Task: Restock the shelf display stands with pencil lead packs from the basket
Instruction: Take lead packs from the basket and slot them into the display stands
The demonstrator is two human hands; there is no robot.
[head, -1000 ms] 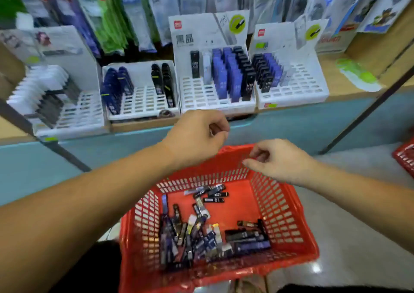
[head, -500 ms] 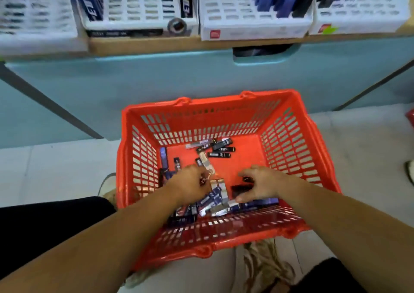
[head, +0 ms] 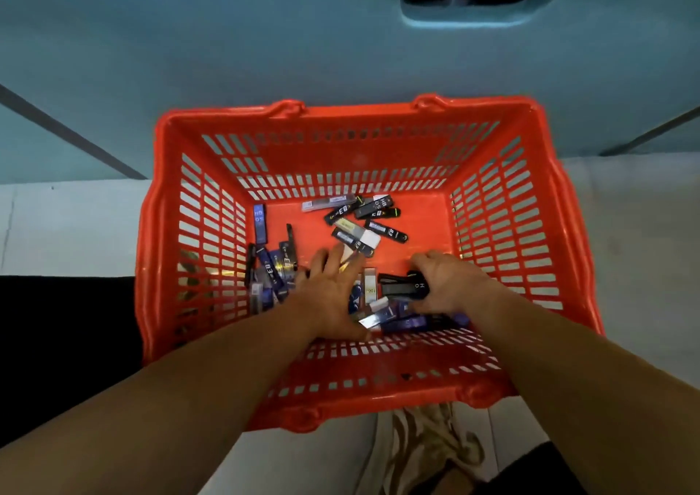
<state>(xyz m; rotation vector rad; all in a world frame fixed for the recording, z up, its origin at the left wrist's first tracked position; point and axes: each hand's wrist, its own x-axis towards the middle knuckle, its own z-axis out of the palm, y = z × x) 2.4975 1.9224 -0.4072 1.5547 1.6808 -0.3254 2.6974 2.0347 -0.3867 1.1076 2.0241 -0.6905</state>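
Head view now looks straight down into the basket (head: 151,252). A second ago it took in the stands on the shelf, which are out of sight now. Both hands hovered above the rim then and are now down on the basket floor among the loose packs (head: 271,267). The left hand (head: 329,294), bunched over the heap half a second ago, lies spread with straight fingers, pressing on packs near the front wall. The right hand (head: 452,286) curls round a small bundle of black packs (head: 407,286), a grip not plain half a second ago. A further cluster (head: 360,225) lies untouched toward the back. This looks like a fresh pick-up under way: the right hand has its load, the left seems to be sorting, and nothing reaches the stands until the hands lift out.
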